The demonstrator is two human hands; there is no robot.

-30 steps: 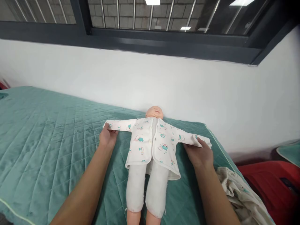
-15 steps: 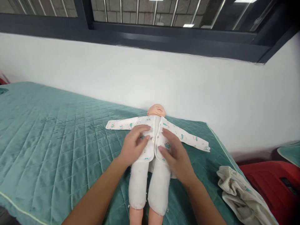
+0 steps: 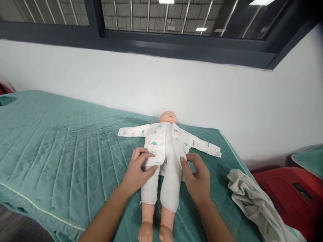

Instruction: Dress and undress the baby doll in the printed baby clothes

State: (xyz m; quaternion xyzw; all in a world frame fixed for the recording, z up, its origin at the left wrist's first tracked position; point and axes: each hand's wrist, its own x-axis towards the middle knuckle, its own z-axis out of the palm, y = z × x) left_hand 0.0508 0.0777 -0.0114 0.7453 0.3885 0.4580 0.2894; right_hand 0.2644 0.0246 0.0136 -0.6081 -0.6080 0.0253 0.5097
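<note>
A baby doll (image 3: 165,178) lies on its back on a green quilted bed (image 3: 63,148), head toward the white wall. It wears a white printed jacket (image 3: 153,143) with both sleeves spread out and the front open down the middle. My left hand (image 3: 137,173) pinches the lower hem of the jacket's left panel. My right hand (image 3: 198,178) grips the lower hem of the right panel, fingers curled on the cloth. The doll's white cloth legs and bare feet point toward me.
A crumpled cream garment (image 3: 252,201) lies on the bed's right end. A red container (image 3: 285,191) stands beyond the bed at the right. The wall and a dark window frame (image 3: 176,43) run behind the bed. The bed's near edge (image 3: 37,208) is piped in pale green.
My hands left the sleeve ends, crossed the doll's chest and came down to the jacket's lower hem. The front panels now lie further apart. The view dropped to show the feet.
</note>
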